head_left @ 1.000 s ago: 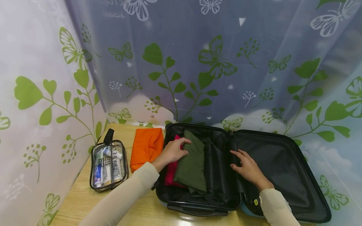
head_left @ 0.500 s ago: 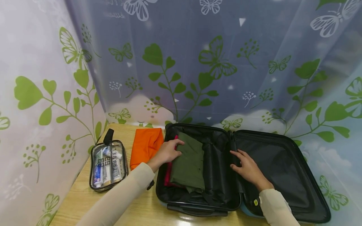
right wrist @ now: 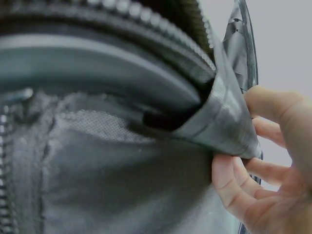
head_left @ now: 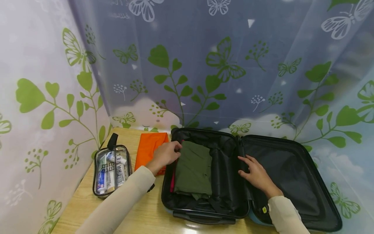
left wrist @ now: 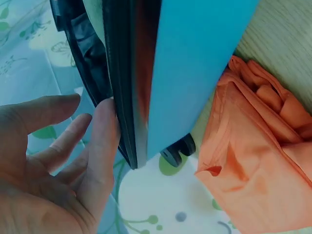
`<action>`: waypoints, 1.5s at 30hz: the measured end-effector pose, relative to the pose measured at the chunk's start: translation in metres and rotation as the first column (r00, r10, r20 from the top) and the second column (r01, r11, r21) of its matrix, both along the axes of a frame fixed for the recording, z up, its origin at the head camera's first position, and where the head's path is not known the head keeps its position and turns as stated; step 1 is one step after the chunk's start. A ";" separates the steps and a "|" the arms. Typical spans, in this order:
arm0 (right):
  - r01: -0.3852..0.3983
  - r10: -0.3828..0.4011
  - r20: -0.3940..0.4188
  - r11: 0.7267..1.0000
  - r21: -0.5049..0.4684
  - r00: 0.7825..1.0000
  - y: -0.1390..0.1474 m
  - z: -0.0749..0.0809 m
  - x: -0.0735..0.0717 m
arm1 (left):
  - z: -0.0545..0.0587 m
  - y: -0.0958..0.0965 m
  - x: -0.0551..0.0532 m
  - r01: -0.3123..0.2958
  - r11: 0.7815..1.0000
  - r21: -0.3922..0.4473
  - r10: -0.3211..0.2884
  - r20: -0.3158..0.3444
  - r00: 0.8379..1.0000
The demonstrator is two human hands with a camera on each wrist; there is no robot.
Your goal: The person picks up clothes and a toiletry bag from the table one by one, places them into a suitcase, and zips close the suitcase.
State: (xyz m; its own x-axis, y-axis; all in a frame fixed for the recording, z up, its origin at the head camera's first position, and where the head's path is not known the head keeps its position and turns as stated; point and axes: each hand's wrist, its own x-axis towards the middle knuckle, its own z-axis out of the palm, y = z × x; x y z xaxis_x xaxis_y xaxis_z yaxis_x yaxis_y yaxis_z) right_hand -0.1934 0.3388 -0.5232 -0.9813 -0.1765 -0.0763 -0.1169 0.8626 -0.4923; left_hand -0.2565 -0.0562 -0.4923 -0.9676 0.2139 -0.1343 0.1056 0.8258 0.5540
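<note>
An open black-lined suitcase [head_left: 228, 191] lies on the table, its outer shell [left wrist: 195, 63] blue in the left wrist view. In its left half is a folded dark green garment [head_left: 194, 170], with a red cloth [head_left: 172, 182] showing along the left edge. My left hand [head_left: 165, 154] is over the suitcase's left rim, loosely bent fingertips beside the green garment and nothing held. At the hinge between the two halves, my right hand [head_left: 257, 177] has thumb and fingers on either side of the black lining flap [right wrist: 222, 117] and pinches it.
Left of the suitcase lies a folded orange cloth [head_left: 143, 152], partly behind the left hand. A clear toiletry pouch [head_left: 119, 172] with several tubes is farther left on the wooden table [head_left: 143, 211]. A butterfly-print curtain [head_left: 187, 65] stands behind.
My left hand has moved left off the green garment to the suitcase rim. The garment shifted left and covers more of the red cloth. My right hand stayed still.
</note>
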 end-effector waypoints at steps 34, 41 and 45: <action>0.004 -0.004 0.012 1.000 0.013 1.000 0.000 -0.001 -0.001 | 0.002 -0.078 -0.027 -0.126 0.991 0.049 0.123 0.053 0.991; 0.005 -0.005 0.012 1.000 0.011 1.000 0.000 -0.001 -0.001 | -0.002 -0.089 -0.030 -0.148 0.989 0.029 0.146 0.058 0.988; 0.006 -0.006 0.012 1.000 0.010 1.000 0.000 0.000 -0.001 | -0.007 -0.097 -0.034 -0.145 0.989 0.027 0.143 0.059 0.988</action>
State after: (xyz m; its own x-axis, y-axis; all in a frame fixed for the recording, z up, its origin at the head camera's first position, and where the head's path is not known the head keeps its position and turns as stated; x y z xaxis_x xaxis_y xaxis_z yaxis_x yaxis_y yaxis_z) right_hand -0.1945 0.3384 -0.5235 -0.9814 -0.1699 -0.0896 -0.1061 0.8683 -0.4846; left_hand -0.2900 -0.1532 -0.4988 -0.9796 0.0777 -0.1855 -0.0458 0.8121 0.5817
